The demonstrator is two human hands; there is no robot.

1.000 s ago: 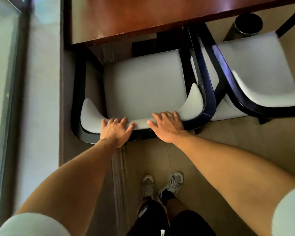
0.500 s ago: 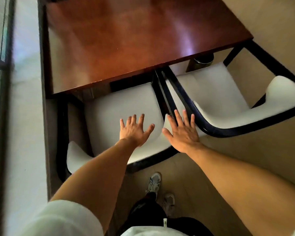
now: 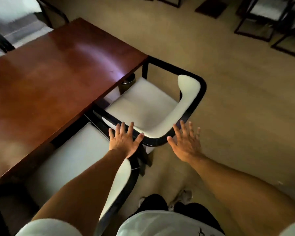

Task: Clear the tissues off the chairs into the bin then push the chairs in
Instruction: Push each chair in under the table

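Note:
Two white-cushioned chairs with black frames stand at the red-brown table point(image 3: 54, 79). The near chair point(image 3: 71, 160) sits partly under the table, below my left arm. The far chair point(image 3: 143, 106) stands angled out from the table's corner, its seat bare. My left hand point(image 3: 124, 140) is spread flat, fingers apart, over the left end of the far chair's curved backrest. My right hand point(image 3: 186, 142) is open too, hovering just right of that backrest, holding nothing. No tissue shows on either seat. A dark round bin point(image 3: 127, 82) peeks out under the table edge.
Beige carpet point(image 3: 245, 108) stretches to the right. More dark-framed chairs point(image 3: 262, 17) stand at the far right. Another white chair point(image 3: 15, 12) is beyond the table at top left. My feet point(image 3: 180, 198) are just behind the two chairs.
Both hands left the near chair's backrest and swung right toward the far chair, fingers spreading. My view turned right, and the near chair now sits further under the table.

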